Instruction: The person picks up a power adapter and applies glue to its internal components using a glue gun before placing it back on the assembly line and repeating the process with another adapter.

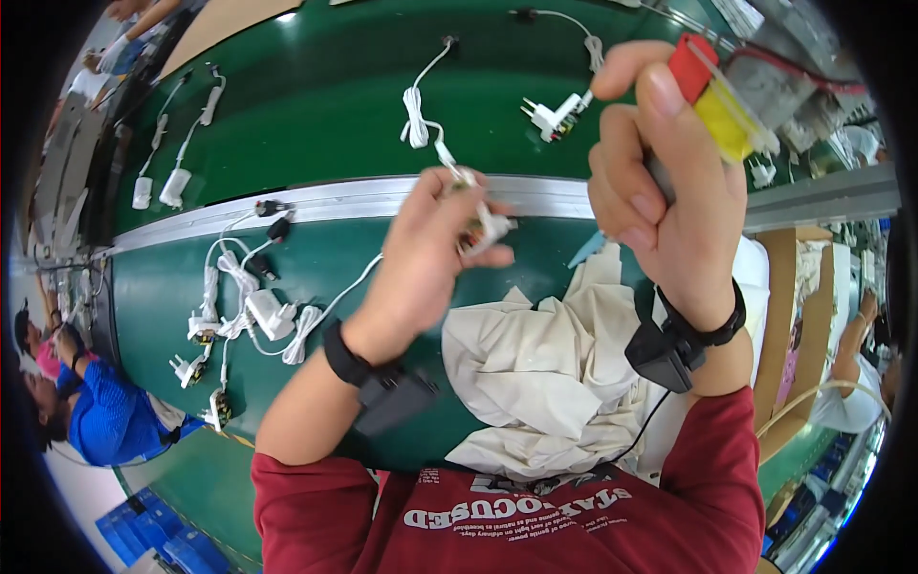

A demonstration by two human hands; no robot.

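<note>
"What lies nearest?"

"A white cloth [540, 368] bunches at five o'clock on the green tabletop [153, 330], corded white adapters [270, 314] at nine."

"What is held?"

"The left hand [427, 230], at twelve, grips a white plug [491, 231] with circuitry showing; the right hand [684, 187], raised at two, pinches a red-and-yellow object [724, 122]."

"Farther off?"

"Beyond the metal rail [344, 192], another plug [551, 119] with bared circuitry lies at one o'clock."

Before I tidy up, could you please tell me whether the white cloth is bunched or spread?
Bunched: the white cloth lies in heaped, creased folds.
</note>
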